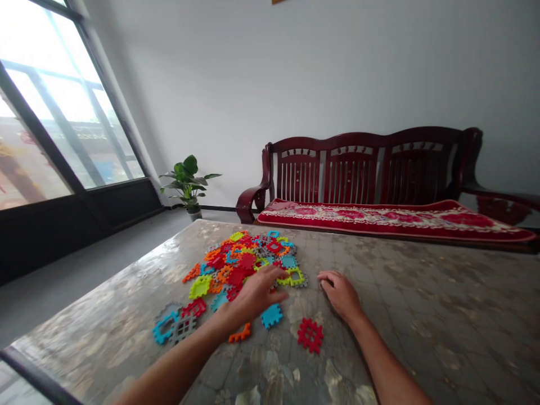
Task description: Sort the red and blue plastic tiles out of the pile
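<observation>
A dark red wooden bench (363, 163) with a floral red cushion (392, 218) stands against a plain pale wall (295, 67). Left of the bench are a potted plant (188, 183) and tall daylit windows (54, 112) above a grey floor (84, 270).

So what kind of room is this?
Probably a living room: a dark red wooden bench, a green leafy potted plant and colourful plastic puzzle tiles on a glossy patterned table.

No writing, number, brand or sign can be read. The coloured plastic tiles (247, 261) on the table (422, 292), at 12 o'clock from the left hand (255, 295), show plain faces. The bench cushion (392, 218), at 1 o'clock from the tiles, bears only a flower pattern. The brown scrap (278, 1) at the top edge is too cut off to tell.
</observation>
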Action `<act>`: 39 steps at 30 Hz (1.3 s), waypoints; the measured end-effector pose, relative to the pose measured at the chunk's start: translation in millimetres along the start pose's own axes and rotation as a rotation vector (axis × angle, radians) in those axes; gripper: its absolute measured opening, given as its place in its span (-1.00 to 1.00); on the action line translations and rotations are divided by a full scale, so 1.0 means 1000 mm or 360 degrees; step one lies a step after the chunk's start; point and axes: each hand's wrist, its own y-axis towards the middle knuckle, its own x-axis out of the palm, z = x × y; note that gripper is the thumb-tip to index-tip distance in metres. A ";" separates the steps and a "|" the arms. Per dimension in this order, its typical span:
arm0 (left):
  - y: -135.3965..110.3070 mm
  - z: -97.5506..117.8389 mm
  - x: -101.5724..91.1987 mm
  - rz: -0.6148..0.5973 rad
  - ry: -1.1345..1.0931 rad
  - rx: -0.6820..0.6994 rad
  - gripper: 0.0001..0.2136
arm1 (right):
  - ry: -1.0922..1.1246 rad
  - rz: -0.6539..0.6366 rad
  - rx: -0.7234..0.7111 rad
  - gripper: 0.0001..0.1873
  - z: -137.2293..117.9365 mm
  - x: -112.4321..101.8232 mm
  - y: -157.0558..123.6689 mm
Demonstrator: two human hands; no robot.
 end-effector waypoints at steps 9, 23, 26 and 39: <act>-0.012 0.055 0.047 -0.0636 0.0089 0.0372 -0.61 | 0.0014 0.0007 -0.0029 -0.70 0.000 -0.001 -0.001; 0.008 0.007 -0.012 0.0298 0.0195 -0.0116 -0.55 | 0.0030 0.0007 0.0012 -0.70 0.003 0.001 0.000; 0.004 -0.017 -0.036 0.0372 0.0261 -0.0359 -0.53 | 0.0048 0.0012 -0.0006 -0.70 0.004 0.001 0.001; -0.090 -0.076 -0.054 -0.0464 0.0264 -0.0699 -0.12 | -0.0077 -0.0130 -0.0395 -0.75 -0.040 -0.004 -0.025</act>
